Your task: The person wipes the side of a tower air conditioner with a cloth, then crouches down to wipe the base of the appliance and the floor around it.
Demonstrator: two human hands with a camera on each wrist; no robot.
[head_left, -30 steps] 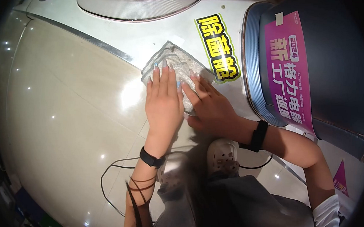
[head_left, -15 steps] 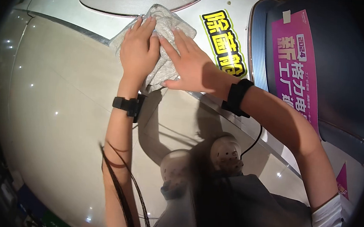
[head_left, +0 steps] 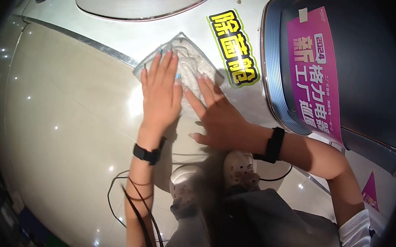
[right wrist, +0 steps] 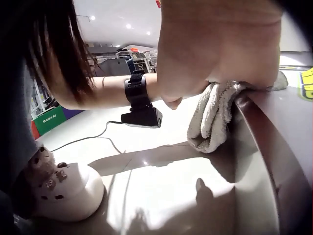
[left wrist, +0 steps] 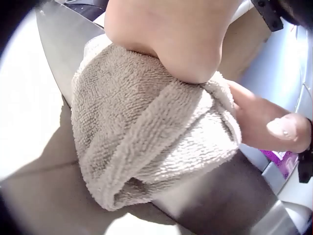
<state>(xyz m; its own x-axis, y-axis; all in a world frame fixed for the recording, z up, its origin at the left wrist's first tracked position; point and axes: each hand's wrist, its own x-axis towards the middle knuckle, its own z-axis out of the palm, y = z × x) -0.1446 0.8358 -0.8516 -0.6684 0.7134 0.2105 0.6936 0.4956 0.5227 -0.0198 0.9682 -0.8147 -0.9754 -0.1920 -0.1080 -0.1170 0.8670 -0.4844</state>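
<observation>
A grey-beige towel [head_left: 191, 61] lies on the white platform near its metal-trimmed edge. The left hand [head_left: 160, 91] presses flat on the towel's left part, fingers straight. Beside it the right hand [head_left: 217, 115] rests its extended fingers on the towel's right part, thumb spread apart. In the left wrist view the towel [left wrist: 146, 122] hangs in thick folds below the left palm [left wrist: 171, 34], with the right hand [left wrist: 266, 120] at its right. The right wrist view has the towel [right wrist: 212, 115] drooping over the edge under the right palm [right wrist: 220, 49].
A yellow-and-black lettered sticker [head_left: 234, 48] is on the platform, right of the towel. Further right stands a dark appliance with a pink sign [head_left: 314, 72]. A round white base [head_left: 142, 2] stands at the back. Shoes [head_left: 241, 168] and a thin cable [head_left: 110, 195] are on the floor.
Both hands and the towel moved up and left toward the round base, then came back down toward the person. The towel now lies farther left than a second ago. Both hands stayed on it.
</observation>
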